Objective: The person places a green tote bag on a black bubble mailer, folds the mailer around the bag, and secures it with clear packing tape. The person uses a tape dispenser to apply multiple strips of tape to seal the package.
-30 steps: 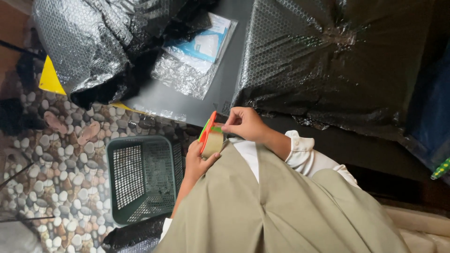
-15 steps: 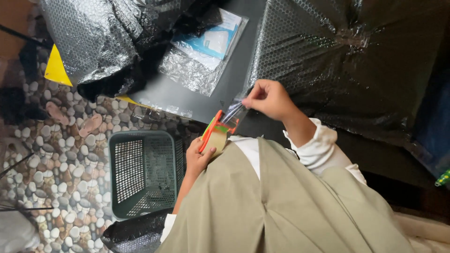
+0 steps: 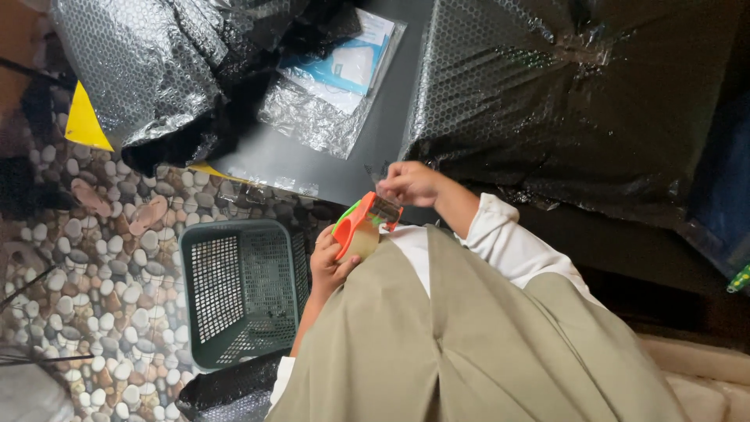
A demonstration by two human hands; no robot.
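My left hand [image 3: 332,262] grips an orange and green tape dispenser [image 3: 355,227] with a roll of clear tape, held in front of my olive apron. My right hand [image 3: 410,184] pinches the free end of the clear tape [image 3: 381,205] just above the dispenser, at the edge of the dark table [image 3: 375,148]. A large parcel wrapped in black bubble wrap [image 3: 578,101] lies on the table right behind my right hand.
A green plastic basket [image 3: 246,293] stands on the pebble floor to my left. A second heap of black bubble wrap [image 3: 164,70] lies at the table's far left. Between the two lies a clear bag with a blue and white packet [image 3: 336,78]. Sandals [image 3: 148,212] are on the floor.
My right hand drew a strip of tape up and away from the dispenser, then came back down close to it. The left hand kept holding the dispenser.
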